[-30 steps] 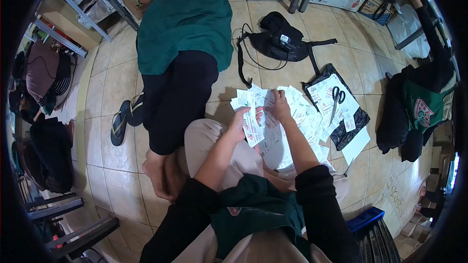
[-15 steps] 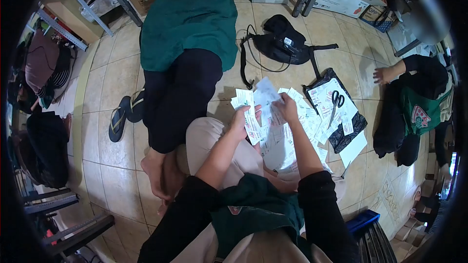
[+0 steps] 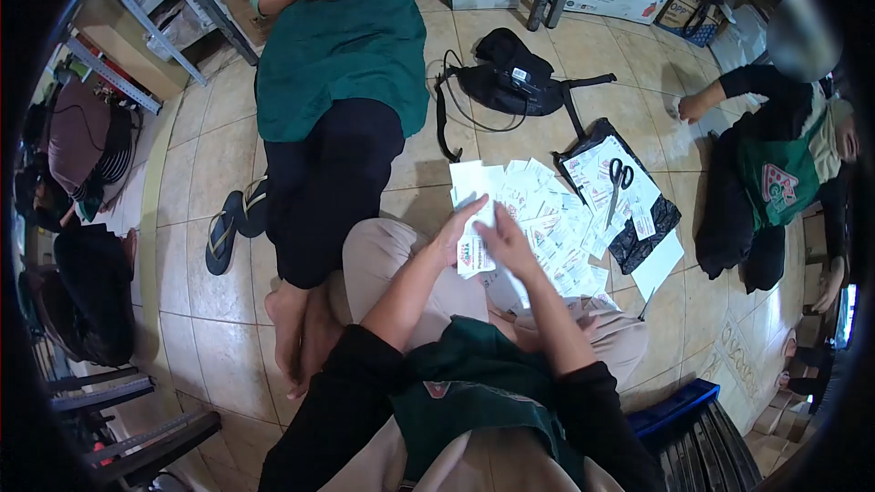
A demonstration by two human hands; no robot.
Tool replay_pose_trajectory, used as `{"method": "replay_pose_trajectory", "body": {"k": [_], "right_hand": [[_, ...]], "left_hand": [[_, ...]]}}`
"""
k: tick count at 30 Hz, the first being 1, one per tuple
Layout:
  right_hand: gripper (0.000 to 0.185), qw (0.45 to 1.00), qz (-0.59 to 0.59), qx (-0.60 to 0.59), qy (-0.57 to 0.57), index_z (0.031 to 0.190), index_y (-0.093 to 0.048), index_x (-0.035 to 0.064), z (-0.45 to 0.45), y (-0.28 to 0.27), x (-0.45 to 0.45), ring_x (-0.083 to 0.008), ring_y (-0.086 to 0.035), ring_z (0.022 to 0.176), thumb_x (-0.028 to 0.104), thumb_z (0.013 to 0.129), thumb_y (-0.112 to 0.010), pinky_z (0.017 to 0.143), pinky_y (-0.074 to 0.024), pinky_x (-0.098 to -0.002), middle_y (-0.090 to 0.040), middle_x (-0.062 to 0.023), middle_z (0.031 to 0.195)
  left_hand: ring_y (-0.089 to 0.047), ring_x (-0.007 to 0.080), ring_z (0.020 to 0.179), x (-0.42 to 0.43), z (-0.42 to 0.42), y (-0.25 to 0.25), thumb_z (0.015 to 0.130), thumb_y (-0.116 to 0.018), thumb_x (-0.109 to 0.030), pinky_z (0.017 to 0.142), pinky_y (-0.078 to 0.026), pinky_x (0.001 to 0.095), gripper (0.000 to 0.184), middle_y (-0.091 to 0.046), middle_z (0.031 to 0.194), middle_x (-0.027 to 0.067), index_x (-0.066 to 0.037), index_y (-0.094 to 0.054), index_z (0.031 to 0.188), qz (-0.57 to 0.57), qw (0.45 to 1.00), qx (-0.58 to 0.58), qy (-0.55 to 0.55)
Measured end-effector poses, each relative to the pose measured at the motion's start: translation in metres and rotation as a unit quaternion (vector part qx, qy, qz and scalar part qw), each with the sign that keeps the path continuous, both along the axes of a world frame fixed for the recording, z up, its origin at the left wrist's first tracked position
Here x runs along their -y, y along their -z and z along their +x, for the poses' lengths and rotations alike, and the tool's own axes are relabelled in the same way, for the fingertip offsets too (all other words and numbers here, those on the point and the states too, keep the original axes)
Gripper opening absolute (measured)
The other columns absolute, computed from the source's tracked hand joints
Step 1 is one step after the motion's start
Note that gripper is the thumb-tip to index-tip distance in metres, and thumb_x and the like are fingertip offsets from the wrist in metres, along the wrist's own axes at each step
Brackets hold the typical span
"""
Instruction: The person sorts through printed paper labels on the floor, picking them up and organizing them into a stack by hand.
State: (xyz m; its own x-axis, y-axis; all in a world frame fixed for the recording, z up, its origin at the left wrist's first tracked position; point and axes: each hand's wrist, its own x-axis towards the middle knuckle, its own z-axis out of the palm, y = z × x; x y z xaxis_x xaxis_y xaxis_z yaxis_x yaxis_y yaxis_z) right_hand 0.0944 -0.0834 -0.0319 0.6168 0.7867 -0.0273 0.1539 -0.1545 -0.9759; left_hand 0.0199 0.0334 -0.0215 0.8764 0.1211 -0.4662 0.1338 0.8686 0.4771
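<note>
My left hand (image 3: 456, 235) is closed around a small bundle of printed paper slips (image 3: 473, 257). Plain white paper (image 3: 469, 180) sticks out above its fingers. Against the right edge of that bundle, my right hand (image 3: 510, 244) has its fingers bent in, slightly blurred; its grip on the slips is partly hidden. Many loose printed slips (image 3: 538, 210) lie spread and overlapping on the floor in front of my crossed legs. Scissors with dark handles (image 3: 620, 175) rest on printed sheets (image 3: 597, 178) to the right of the spread.
Under the sheets lies a black plastic bag (image 3: 643, 251). Beyond the slips is a black waist bag (image 3: 510, 77) with straps. One person (image 3: 342, 64) sits ahead holding a phone; another person (image 3: 770, 173) sits at the right. Sandals (image 3: 223, 232) stand at the left.
The white paper my right hand held up is now at the bundle in my left hand. My right hand has come down and left against the bundle's edge. The view has shifted slightly.
</note>
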Motion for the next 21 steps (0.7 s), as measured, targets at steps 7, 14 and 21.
{"method": "replay_pose_trajectory", "body": {"k": [7,14,21], "right_hand": [[0.051,0.982,-0.130,0.138,0.027,0.129,-0.043,0.0018,-0.009,-0.075,0.049,-0.0320,-0.056,0.086,0.017,0.083,-0.061,0.076,-0.0458,-0.0362,-0.054,-0.0211,0.105],[0.046,0.962,-0.131,0.233,-0.049,0.124,-0.046,-0.0008,-0.005,-0.086,0.109,-0.0356,-0.055,0.092,0.026,0.087,-0.054,0.081,-0.0411,-0.0389,-0.056,-0.0220,0.101],[0.039,0.992,-0.066,0.007,-0.111,0.115,-0.055,-0.0004,-0.010,-0.037,0.140,-0.0312,-0.058,0.092,0.028,0.088,-0.054,0.081,-0.0436,-0.0375,-0.057,-0.0199,0.102]], "left_hand": [[-0.056,0.0289,0.105,0.018,-0.020,0.002,0.087,-0.048,-0.019,0.090,-0.046,0.0417,0.043,-0.055,0.114,0.0163,-0.001,-0.043,0.126,-0.130,0.980,0.058,0.141],[-0.057,0.0310,0.104,0.117,-0.061,-0.009,0.089,-0.046,-0.028,0.094,-0.044,0.0412,0.047,-0.057,0.111,0.0209,0.005,-0.046,0.121,-0.189,0.954,0.049,0.229],[-0.055,0.0285,0.107,0.123,-0.083,0.010,0.084,-0.053,-0.020,0.095,-0.043,0.0399,0.048,-0.054,0.115,0.0177,0.003,-0.043,0.125,-0.130,0.956,-0.043,0.259]]}}
